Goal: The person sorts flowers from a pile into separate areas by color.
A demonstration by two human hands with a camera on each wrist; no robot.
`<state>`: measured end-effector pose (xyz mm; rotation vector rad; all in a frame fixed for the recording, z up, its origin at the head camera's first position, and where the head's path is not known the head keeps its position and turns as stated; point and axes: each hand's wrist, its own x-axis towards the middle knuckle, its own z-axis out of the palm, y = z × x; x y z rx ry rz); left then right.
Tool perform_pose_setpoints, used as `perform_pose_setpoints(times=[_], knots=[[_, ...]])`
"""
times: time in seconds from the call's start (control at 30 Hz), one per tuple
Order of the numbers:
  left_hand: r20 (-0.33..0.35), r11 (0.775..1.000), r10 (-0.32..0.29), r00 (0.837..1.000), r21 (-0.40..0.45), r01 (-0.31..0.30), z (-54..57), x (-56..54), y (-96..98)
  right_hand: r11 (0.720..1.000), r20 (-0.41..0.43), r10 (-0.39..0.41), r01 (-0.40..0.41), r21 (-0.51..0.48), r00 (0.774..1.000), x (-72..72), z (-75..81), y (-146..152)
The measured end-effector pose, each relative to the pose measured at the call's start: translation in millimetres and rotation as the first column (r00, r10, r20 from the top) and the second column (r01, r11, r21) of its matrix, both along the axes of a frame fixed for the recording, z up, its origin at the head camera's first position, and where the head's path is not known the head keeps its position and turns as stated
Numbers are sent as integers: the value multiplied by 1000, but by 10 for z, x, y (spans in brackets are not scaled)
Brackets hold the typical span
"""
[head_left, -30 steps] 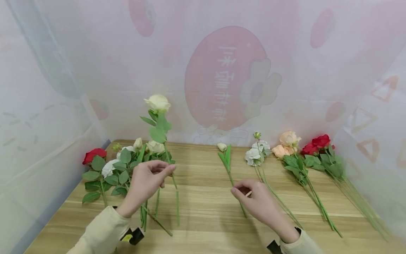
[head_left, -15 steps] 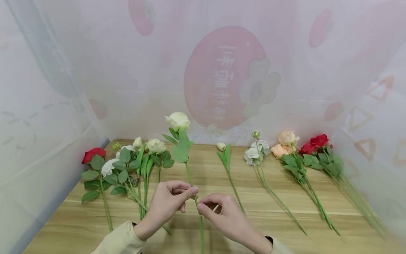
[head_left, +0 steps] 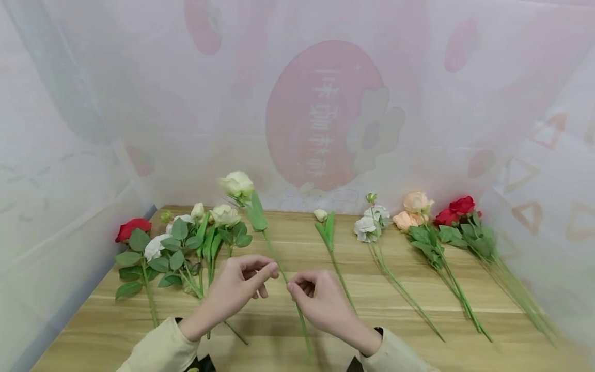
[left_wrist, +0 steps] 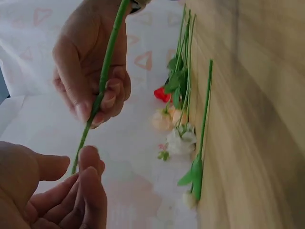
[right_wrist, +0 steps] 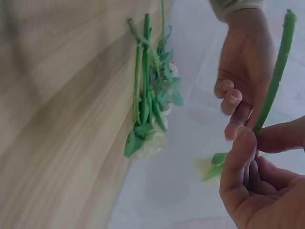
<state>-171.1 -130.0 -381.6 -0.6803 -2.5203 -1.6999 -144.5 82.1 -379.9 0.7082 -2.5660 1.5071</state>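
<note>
Head view shows the right hand pinching the stem of the cream rose between thumb and forefinger, just beside the left hand. Half a second ago both hands were together at the stem, and a second ago the left hand held it while the right hand was over by the tulip. Now the left hand's thumb and fingers are parted, as its wrist camera makes plain, and seem to have let go; whether a fingertip brushes the stem I cannot tell. The bloom, nearly upright above the hands half a second ago, leans leftward beyond the left hand, and the lower stem slants down between the wrists. For the work, this looks like a hand-over: the right hand alone seems to support the rose. Other flowers on the desk appear undisturbed: the tulip just beyond the right hand, white flowers and peach flowers farther to its right, mixed flowers past the left hand.
</note>
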Motion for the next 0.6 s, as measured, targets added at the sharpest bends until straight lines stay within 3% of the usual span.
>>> perform_pose_setpoints(times=[0.13, 0.2, 0.3, 0.6], knots=[[-160, 980, 66, 985, -177, -94, 45, -83, -106, 993, -109, -58, 69, 98, 992, -173, -37, 1], [-195, 964, 91, 977, -230, -136, 58, -126, -154, 983, -156, -83, 107, 150, 984, -255, -74, 10], [-173, 948, 112, 979, -275, -157, 66, -166, -214, 965, -183, -101, 140, 220, 978, -342, -134, 25], [-106, 928, 87, 991, -354, -119, 70, -189, -251, 906, -148, -129, 177, 384, 981, -510, -334, -25]])
